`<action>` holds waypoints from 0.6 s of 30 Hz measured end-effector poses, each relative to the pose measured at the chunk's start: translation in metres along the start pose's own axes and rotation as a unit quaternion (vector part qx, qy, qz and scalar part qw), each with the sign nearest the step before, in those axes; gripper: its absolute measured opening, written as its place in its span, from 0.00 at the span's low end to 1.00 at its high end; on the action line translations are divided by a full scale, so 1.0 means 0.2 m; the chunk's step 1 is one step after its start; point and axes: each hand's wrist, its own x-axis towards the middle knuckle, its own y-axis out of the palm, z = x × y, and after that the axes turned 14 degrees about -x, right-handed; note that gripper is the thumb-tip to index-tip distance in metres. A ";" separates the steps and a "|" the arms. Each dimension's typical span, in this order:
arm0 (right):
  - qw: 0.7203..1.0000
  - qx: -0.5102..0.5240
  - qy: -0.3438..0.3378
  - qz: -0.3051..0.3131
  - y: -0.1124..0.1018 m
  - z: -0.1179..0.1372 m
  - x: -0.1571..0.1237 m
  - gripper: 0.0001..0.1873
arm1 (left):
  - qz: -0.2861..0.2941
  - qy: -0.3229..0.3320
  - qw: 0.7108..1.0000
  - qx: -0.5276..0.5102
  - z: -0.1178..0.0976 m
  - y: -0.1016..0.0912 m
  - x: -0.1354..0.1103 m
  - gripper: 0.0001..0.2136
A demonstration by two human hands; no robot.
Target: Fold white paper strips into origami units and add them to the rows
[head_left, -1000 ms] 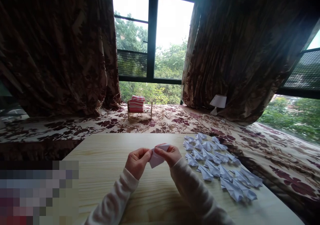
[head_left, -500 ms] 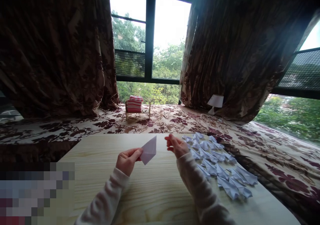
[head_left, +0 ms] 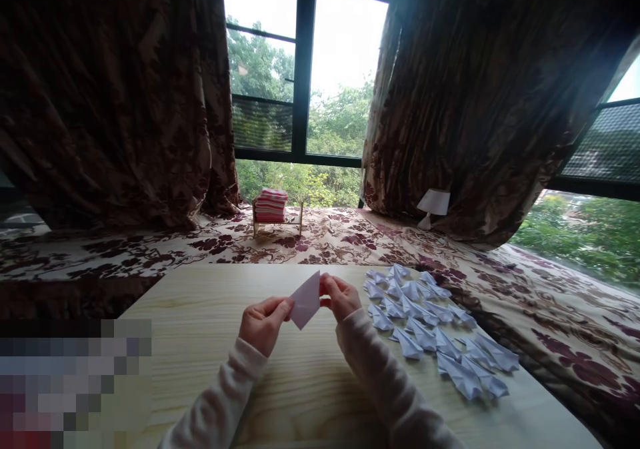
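A small folded white paper piece (head_left: 306, 299) is held above the pale wooden table (head_left: 210, 302) between both hands. My left hand (head_left: 263, 324) pinches its lower left corner with closed fingers. My right hand (head_left: 341, 296) grips its upper right edge, fingers curled. To the right of my right hand lie several finished folded paper pieces (head_left: 430, 326) in a spread across the table.
A floral cloth (head_left: 350, 236) covers the ledge behind the table. On it stand a small wooden rack with striped fabric (head_left: 273, 210) and a small white lamp (head_left: 434, 206). Dark curtains (head_left: 110, 96) frame the window. A blurred patch fills the lower left.
Half a second ago my right hand was off the paper, open near the pile; it has come back and taken hold of the paper's right edge. My left hand kept its grip.
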 end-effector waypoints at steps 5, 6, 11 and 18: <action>0.997 -0.028 -0.039 0.060 0.03 -0.01 -0.05 0.17 | -0.064 -0.049 0.992 -0.099 0.06 -0.02 0.04 0.15; 0.996 -0.026 -0.053 0.066 0.03 -0.02 -0.05 0.16 | -0.060 -0.053 0.991 -0.108 0.06 -0.01 0.04 0.15; 0.994 -0.027 -0.069 0.076 0.04 -0.04 -0.06 0.14 | -0.046 -0.035 0.993 -0.100 0.04 0.01 0.03 0.15; 0.987 -0.071 -0.129 0.069 0.07 -0.06 -0.08 0.12 | 0.015 -0.049 0.998 -0.040 0.02 0.00 0.02 0.10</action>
